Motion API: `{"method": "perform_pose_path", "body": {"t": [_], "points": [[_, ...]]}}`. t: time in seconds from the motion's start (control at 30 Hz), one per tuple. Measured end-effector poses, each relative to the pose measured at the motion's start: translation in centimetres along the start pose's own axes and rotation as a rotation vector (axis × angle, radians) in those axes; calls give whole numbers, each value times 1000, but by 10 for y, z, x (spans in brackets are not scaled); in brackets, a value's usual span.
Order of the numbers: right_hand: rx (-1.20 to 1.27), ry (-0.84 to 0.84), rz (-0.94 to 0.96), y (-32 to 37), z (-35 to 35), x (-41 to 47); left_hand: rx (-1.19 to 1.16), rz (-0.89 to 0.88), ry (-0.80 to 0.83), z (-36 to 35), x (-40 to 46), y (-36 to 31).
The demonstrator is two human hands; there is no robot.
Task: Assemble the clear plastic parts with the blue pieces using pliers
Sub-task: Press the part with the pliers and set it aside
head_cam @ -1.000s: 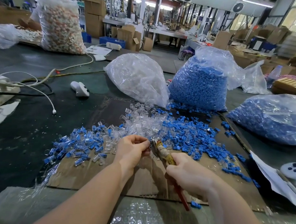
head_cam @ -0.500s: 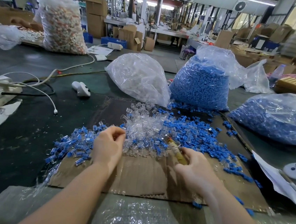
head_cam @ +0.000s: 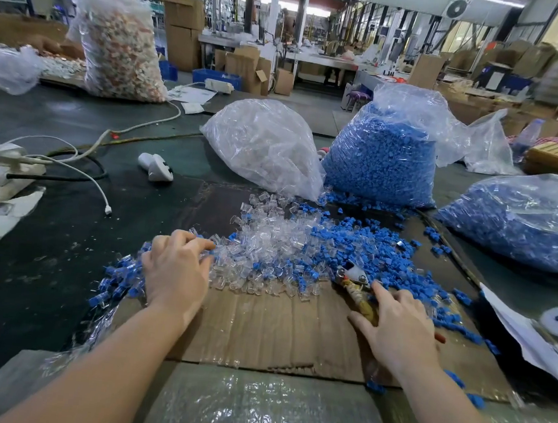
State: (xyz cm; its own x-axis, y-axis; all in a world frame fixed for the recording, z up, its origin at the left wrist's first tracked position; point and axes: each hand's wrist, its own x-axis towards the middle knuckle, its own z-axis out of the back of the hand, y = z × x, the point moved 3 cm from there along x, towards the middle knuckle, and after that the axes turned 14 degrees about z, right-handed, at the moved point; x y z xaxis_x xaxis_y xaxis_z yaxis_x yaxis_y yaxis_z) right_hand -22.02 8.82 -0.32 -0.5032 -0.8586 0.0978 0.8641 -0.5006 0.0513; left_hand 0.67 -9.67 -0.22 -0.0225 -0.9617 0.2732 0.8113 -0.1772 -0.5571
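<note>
Step in hand, judged: fetching fresh stock between assemblies, one clear part and one blue piece to be picked before the pliers can press them together.

Left hand (head_cam: pixel 175 271), lower centre-left of the frame: palm down, fingers spread and only lightly bent, tips resting on the near-left edge of the clear plastic parts (head_cam: pixel 267 244). Whether a part is already pinched beneath the fingertips cannot be told.

Right hand (head_cam: pixel 396 327), lower right: lies over the wrapped handles of the pliers (head_cam: pixel 354 283), forefinger stretched towards the head, thumb out to the side; remaining fingers hidden, so the firmness of the hold is uncertain. Plier jaws point up-left into the blue pieces (head_cam: pixel 370 248).

Location of stock: clear parts heaped mid-frame on the cardboard sheet (head_cam: pixel 275 331); blue pieces spread to their right; a pile of mixed blue-and-clear items (head_cam: pixel 115 280) sits left of the left hand, likely finished pieces.

Next move calls for: isolating a single clear part from the heap, then one blue piece, without scattering neighbours.
</note>
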Motion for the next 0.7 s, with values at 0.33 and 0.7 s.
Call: {"method": "perform_pose_path", "body": {"t": [0.33, 0.7], "points": [[96, -229, 175, 42, 6, 7, -325, -198, 368, -38, -59, -58], [106, -108, 208, 66, -14, 24, -211, -403, 395, -54, -73, -64]]}}
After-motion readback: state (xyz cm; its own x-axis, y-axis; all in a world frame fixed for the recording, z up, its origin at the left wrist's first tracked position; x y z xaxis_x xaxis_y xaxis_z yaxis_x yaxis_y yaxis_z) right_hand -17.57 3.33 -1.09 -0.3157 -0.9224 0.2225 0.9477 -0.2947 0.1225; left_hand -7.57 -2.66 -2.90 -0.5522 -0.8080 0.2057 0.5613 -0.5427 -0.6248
